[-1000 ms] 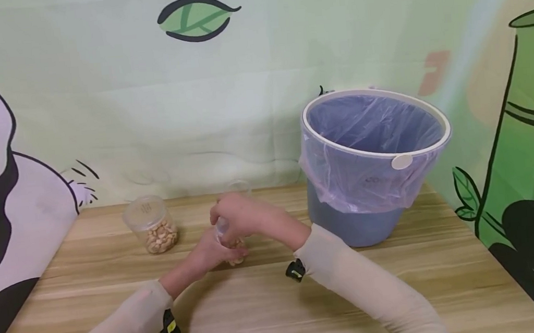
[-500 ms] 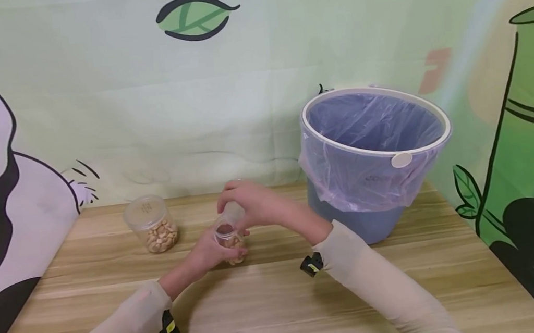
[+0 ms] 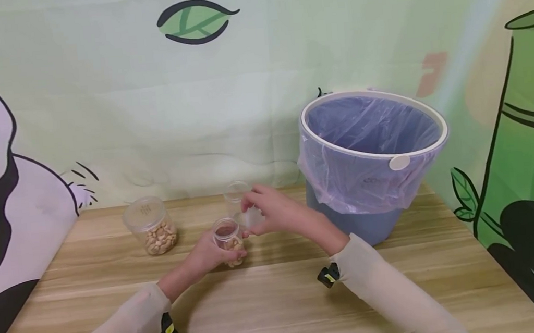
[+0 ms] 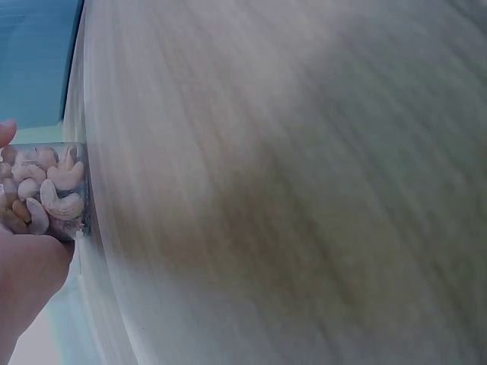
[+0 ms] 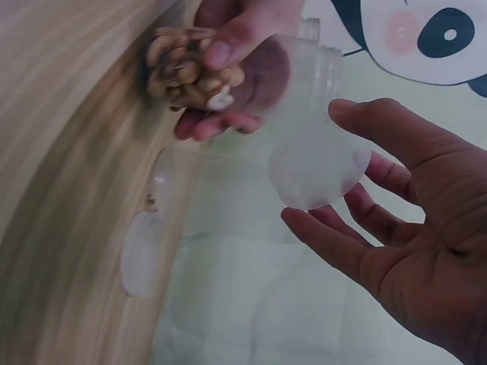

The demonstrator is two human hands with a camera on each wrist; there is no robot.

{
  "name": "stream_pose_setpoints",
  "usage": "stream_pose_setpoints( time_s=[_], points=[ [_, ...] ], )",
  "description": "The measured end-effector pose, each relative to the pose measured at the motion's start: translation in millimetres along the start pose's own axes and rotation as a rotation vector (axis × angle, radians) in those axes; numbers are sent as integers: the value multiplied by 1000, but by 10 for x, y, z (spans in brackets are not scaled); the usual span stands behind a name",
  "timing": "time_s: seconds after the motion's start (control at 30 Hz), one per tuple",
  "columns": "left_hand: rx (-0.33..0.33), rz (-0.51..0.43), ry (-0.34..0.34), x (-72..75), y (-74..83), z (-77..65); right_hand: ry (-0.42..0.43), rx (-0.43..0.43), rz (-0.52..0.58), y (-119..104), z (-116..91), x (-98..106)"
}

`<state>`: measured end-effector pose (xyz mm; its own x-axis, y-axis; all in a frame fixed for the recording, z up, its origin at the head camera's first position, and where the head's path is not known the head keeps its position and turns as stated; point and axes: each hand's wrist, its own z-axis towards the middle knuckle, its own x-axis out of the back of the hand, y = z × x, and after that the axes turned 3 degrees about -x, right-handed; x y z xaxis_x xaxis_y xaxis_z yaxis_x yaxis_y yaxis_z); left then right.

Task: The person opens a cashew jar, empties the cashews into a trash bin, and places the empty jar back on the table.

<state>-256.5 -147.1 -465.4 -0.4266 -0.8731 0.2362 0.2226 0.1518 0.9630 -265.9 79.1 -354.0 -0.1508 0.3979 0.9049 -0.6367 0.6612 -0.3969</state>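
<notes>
My left hand (image 3: pixel 206 253) grips a small clear jar (image 3: pixel 226 233) without a lid, its mouth facing up. Cashews (image 4: pixel 62 199) fill the lower part of that jar, as the left wrist view shows. Just right of the jar, my right hand (image 3: pixel 284 215) holds a round translucent lid (image 5: pixel 316 176) between thumb and fingers, apart from the jar's rim. Behind the hands stands a clear container (image 3: pixel 237 190), partly hidden by the right hand and lid.
A larger lidded jar (image 3: pixel 146 215) of nuts stands at the left. At the back right is a blue bin (image 3: pixel 354 227) with a white rim and a pinkish plastic liner. A printed cloth backdrop (image 3: pixel 262 109) rises behind the wooden table (image 3: pixel 268 307).
My right hand has lifted the lid off the jar and moved it to the right, uncovering the mouth. My left hand keeps its hold on the jar in the same place.
</notes>
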Motion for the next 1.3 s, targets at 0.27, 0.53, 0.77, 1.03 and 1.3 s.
stream_pose_setpoints(
  time_s=[0.27, 0.53, 0.77, 1.03, 1.3],
  points=[
    [18, -52, -3, -18, -25, -25, 26, -54, 50, 137, -87, -100],
    [16, -99, -16, -20, -55, -24, 20, -59, 60, 268, -125, -216],
    [12, -71, -15, 2, -48, -6, -9, -33, 68, 342, -139, -309],
    [-5, -28, -16, -4, -65, 0, -34, -6, 53, 382, -142, -422],
    [2, -46, -13, -2, -66, 9, -13, 13, 35, 419, -130, -504]
  ],
)
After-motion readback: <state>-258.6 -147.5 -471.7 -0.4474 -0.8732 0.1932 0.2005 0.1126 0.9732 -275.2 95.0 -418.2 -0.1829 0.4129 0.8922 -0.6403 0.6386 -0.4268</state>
